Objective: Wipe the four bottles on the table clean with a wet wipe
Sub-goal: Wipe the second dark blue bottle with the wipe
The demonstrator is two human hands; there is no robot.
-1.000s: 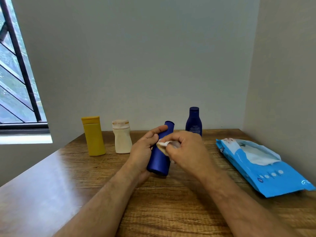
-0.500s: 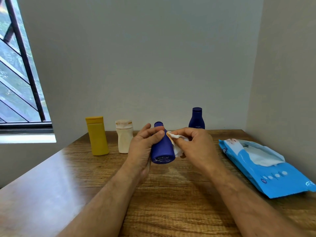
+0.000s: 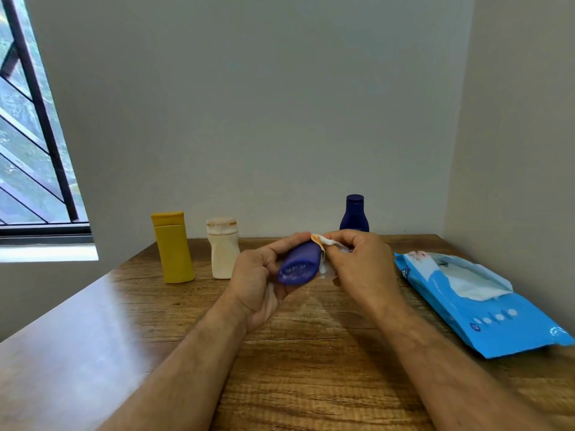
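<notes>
My left hand [image 3: 258, 275] grips a blue bottle [image 3: 300, 264] lifted above the table and tipped so its base faces me. My right hand [image 3: 361, 262] pinches a white wet wipe [image 3: 325, 242] against the bottle's far end, which is hidden. A yellow bottle [image 3: 172, 247] and a cream bottle [image 3: 223, 247] stand upright at the back left. A dark blue bottle [image 3: 354, 213] stands at the back, partly behind my right hand.
A blue pack of wet wipes [image 3: 485, 309] lies open at the right on the wooden table [image 3: 311, 353]. Walls close in behind and on the right. A barred window [image 3: 28, 135] is at the left.
My left hand has raised the blue bottle from near upright on the table and tipped it base towards me. My right hand with the wipe moved to its upper end.
</notes>
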